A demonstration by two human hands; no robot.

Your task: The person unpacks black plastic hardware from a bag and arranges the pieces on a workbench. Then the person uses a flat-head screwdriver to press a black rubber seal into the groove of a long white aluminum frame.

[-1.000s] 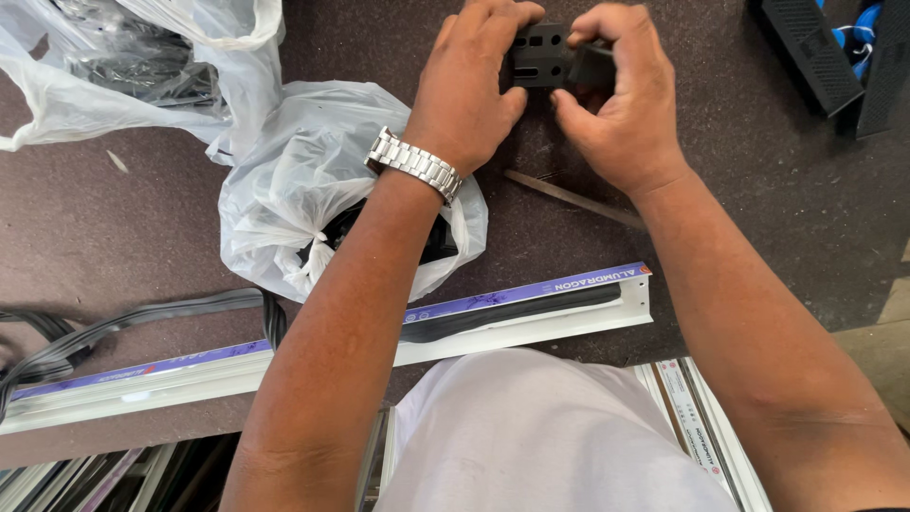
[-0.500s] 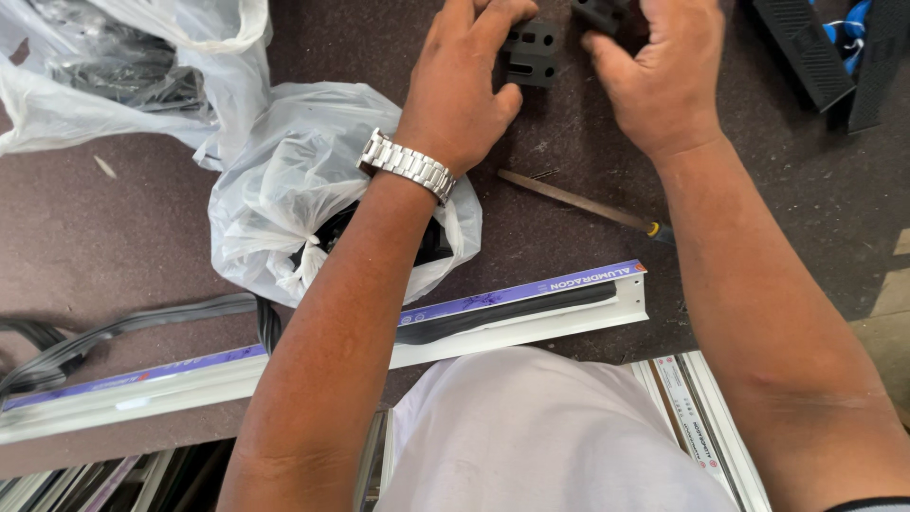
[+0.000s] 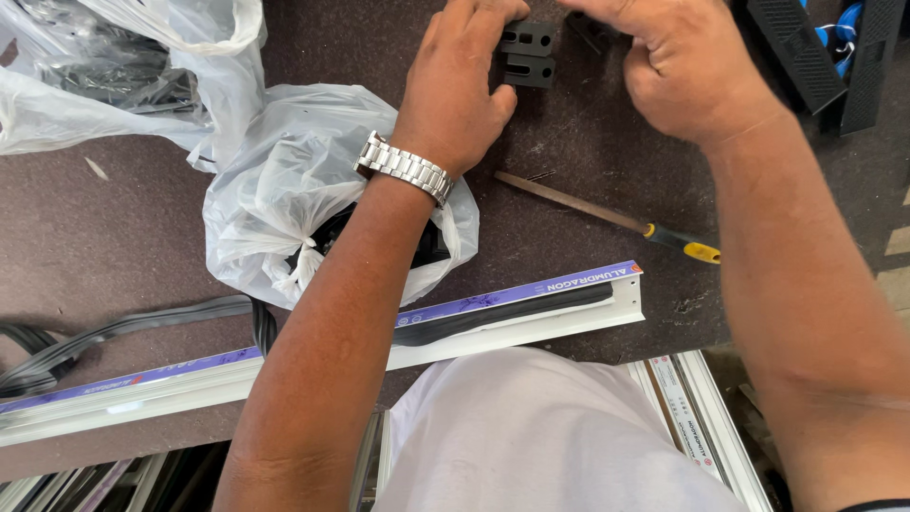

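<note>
On the dark brown surface [image 3: 114, 237], near its far edge, the left hand [image 3: 460, 90] rests with fingers curled against 2 small black slotted blocks [image 3: 528, 55], stacked one just behind the other; its thumb side touches them, a loose grasp rather than a clench. A metal wristwatch [image 3: 403, 169] sits on that wrist. Just beside the blocks, the right hand [image 3: 678, 71] is curled over another small black part [image 3: 590, 28], mostly hidden under the fingers, so how firmly it grips I cannot tell. Between the forearms lies a thin metal file [image 3: 607, 216] with a yellow-and-black handle, apart from both hands. Under the left forearm sits a white plastic bag [image 3: 275, 190] holding dark parts, with a second bag [image 3: 114, 66] beyond it. Nearer the body, a white aluminium profile [image 3: 531, 318] with a purple film strip runs across the surface, black rubber gasket strips [image 3: 123, 327] trailing off at its left.
</note>
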